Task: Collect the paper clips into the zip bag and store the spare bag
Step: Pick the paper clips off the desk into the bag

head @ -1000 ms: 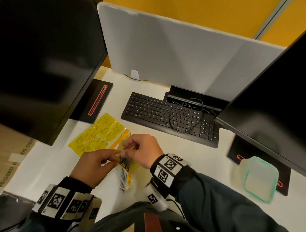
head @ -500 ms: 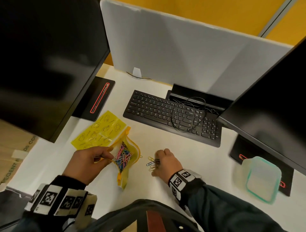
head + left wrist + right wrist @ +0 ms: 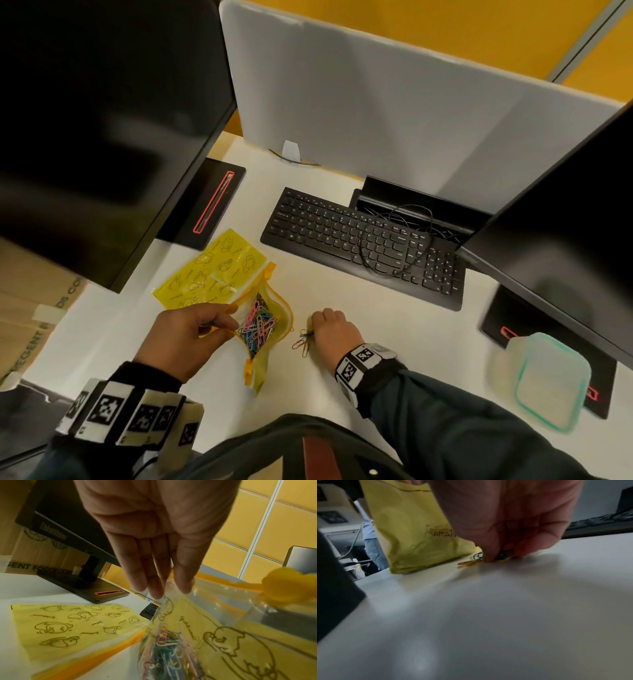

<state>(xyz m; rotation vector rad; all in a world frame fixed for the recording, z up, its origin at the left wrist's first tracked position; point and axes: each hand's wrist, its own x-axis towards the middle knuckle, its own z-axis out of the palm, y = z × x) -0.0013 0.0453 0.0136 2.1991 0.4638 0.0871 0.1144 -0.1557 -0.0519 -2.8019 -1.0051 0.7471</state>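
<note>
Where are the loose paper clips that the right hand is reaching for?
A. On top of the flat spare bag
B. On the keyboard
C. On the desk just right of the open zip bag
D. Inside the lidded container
C: the right hand pinches at loose paper clips lying on the desk beside the open zip bag, which the left hand holds.

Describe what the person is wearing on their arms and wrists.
Both hands are bare. The left hand and right hand come out of dark long sleeves, each wrist wrapped in a band of white blocks printed with black square markers.
</note>
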